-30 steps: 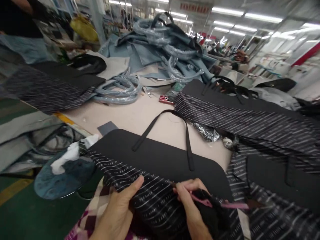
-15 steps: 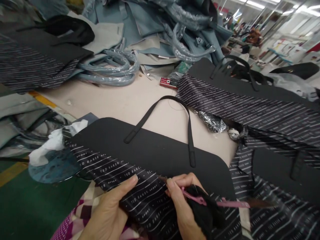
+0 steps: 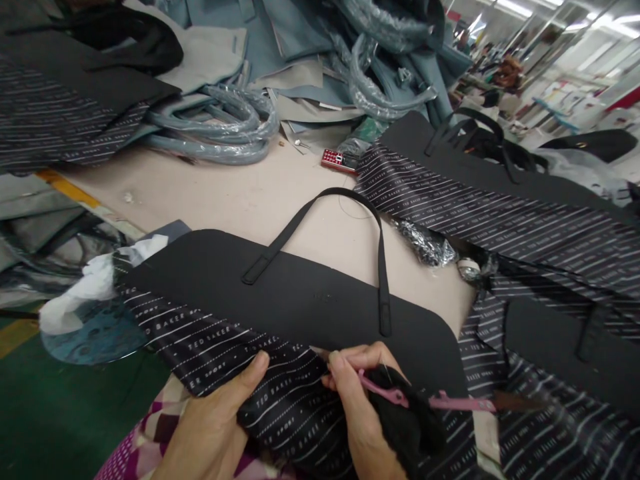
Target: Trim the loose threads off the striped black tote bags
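A flat black bag panel (image 3: 300, 300) with a looped strap handle (image 3: 350, 220) lies on the beige table (image 3: 225, 193) in front of me. Black lining fabric with white printed lines (image 3: 225, 347) hangs from its near edge. My left hand (image 3: 215, 427) grips this lining, thumb on top. My right hand (image 3: 360, 407) pinches a small pink tool (image 3: 395, 397) at the lining's seam; a pink strip (image 3: 460, 403) and a dark tuft extend to its right.
More black panels with striped lining (image 3: 500, 220) lie at the right. Blue-grey bags and plastic-wrapped handles (image 3: 225, 127) pile at the back. A red phone (image 3: 337, 161) and crumpled foil (image 3: 425, 243) sit mid-table. A round stool with white cloth (image 3: 90, 320) stands at left.
The view has tilted down and moved closer. Both hands keep their hold and have shifted slightly left along the lining's edge.
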Demonstrator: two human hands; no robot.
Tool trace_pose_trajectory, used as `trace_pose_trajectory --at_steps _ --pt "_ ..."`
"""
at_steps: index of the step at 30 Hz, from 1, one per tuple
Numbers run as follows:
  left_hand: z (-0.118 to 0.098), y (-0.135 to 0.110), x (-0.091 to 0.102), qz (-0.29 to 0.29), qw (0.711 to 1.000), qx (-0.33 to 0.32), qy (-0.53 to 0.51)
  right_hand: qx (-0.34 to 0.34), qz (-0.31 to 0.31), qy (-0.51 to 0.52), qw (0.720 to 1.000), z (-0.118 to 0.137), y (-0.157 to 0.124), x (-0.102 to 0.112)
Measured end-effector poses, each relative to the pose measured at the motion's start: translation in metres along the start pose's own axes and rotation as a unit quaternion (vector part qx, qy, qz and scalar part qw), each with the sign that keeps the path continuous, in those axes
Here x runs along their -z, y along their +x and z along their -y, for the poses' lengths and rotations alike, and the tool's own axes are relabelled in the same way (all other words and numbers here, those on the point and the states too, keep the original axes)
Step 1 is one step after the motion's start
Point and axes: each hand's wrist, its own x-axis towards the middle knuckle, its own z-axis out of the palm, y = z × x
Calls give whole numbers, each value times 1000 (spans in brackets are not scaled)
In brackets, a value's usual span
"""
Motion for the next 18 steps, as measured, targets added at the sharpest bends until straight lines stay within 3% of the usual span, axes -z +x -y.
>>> trace_pose_trajectory --at_steps 6,10,18 --pt "1 3 0 1 1000 16 -15 30 13 -27 999 4 1 -2" --pt "3 4 1 -22 999 27 -17 30 22 -50 998 -1 2 2" --pt "5 7 4 -11 998 51 -42 28 18 -71 997 -5 1 1"
